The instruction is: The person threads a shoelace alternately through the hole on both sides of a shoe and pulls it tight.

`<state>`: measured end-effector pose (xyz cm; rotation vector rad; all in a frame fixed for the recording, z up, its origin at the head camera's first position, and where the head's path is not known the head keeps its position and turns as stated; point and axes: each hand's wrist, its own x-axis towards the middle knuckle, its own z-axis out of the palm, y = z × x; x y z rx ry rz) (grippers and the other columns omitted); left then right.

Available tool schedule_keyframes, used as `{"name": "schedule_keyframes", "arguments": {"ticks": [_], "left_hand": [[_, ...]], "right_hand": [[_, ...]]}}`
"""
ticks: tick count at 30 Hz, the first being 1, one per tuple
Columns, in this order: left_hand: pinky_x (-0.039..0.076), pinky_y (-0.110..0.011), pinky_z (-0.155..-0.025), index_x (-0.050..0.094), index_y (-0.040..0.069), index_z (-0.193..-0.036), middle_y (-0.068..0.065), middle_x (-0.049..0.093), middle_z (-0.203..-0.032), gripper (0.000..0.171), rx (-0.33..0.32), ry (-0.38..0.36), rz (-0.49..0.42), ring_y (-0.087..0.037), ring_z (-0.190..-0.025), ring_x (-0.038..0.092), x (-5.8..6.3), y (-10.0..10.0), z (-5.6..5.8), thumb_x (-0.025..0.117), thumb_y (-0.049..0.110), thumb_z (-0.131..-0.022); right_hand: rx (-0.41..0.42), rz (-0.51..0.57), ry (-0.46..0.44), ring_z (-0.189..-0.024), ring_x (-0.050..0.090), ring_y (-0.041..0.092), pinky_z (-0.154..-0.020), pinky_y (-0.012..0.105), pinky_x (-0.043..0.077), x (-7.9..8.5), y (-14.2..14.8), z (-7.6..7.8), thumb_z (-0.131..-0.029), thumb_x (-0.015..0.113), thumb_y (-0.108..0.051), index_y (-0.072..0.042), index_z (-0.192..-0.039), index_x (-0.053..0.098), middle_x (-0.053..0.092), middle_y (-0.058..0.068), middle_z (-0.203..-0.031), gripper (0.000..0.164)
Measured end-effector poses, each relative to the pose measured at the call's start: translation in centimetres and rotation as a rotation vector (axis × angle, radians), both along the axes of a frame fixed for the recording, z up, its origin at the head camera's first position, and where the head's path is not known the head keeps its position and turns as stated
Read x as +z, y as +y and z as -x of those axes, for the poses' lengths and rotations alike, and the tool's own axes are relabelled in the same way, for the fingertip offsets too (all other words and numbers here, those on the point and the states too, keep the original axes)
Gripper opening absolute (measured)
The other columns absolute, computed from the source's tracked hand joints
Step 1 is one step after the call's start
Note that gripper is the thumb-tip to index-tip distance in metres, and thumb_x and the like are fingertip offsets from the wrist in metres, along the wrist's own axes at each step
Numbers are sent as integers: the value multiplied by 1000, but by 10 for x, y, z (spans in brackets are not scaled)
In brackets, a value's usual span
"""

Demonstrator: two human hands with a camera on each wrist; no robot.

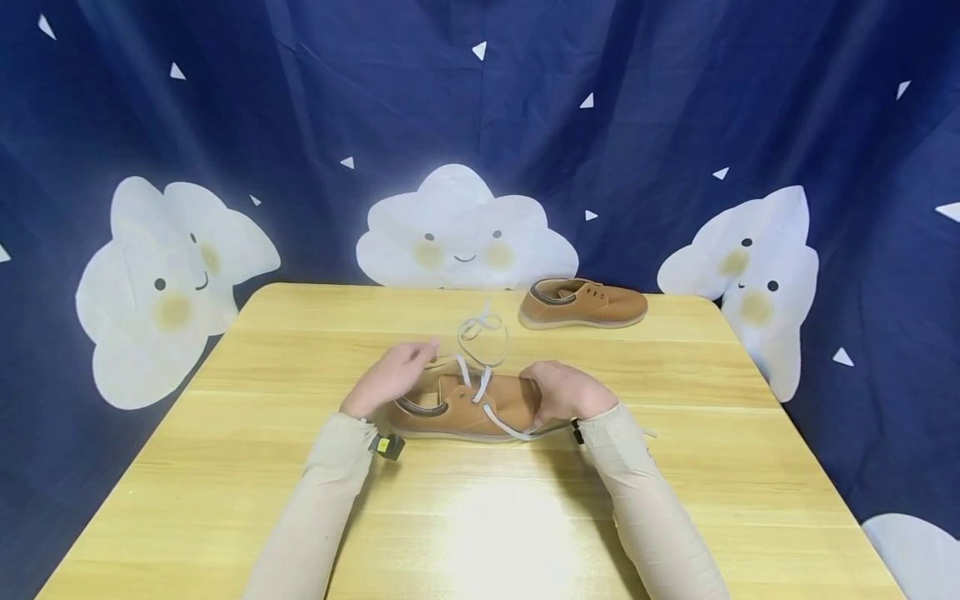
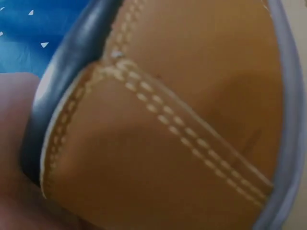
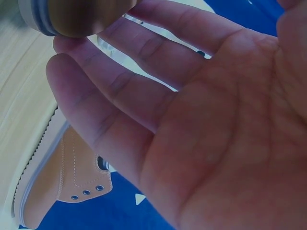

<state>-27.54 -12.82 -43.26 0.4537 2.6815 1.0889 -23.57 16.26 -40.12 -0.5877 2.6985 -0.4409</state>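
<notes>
Laced shoe: mid desk, toe toward right edge
My left hand: by the heel, can't tell finger grip
My right hand: fingers straightish, touching the toe
Other shoe: near far edge

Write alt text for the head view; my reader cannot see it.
A left hand is at the heel of a tan lace-up shoe on a wooden table, the right hand at its toe; the pale lace is partly threaded. A matching unlaced shoe sits farther back, before a navy curtain.
</notes>
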Motion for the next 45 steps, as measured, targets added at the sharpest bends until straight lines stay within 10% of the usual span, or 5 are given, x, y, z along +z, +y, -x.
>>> {"name": "schedule_keyframes", "arguments": {"ticks": [13, 18, 25, 37, 45], "left_hand": [[50, -58, -108, 53, 10, -148, -16, 63, -144, 64, 78, 79, 42, -38, -129, 62, 14, 7, -10, 35, 56, -108], [57, -50, -94, 63, 12, -138, -9, 72, -127, 52, 114, 190, 10, -27, -109, 71, 28, 13, -18, 47, 51, -107], [58, -40, -76, 72, 12, -122, -4, 76, -108, 34, 126, 379, -29, -20, -86, 71, 42, 26, -32, 57, 37, -104], [56, -30, -70, 75, 13, -116, 1, 77, -104, 22, -30, 472, 17, -12, -82, 68, 45, 41, -43, 62, 25, -102], [61, -33, -82, 73, 8, -117, -4, 76, -109, 22, -188, 372, -4, -16, -94, 74, 41, 47, -43, 60, 14, -101]], "right_hand": [[15, 44, 25, -107, 62, 22, -96, 40, 54, 6, -2, -2, -74, 91, -4, -3, -119, 68, 68, 9, -118, 50], [82, 126, 94, -81, 53, 13, -72, 28, 47, 13, -9, -7, -82, 85, -10, -8, -88, 72, 63, 1, -91, 14], [177, 112, 68, -55, 46, 4, -53, 21, 40, 11, -24, -15, -89, 81, -19, -12, -67, 74, 56, -14, -58, 23], [158, 119, 50, -63, 53, 9, -59, 25, 46, 0, -34, -17, -87, 80, -12, -13, -69, 72, 60, -9, -63, 19], [153, 325, -99, -56, 51, 4, -53, 18, 43, 8, -30, -18, -91, 68, 1, -4, -85, 66, 60, -5, -66, 7]]}}
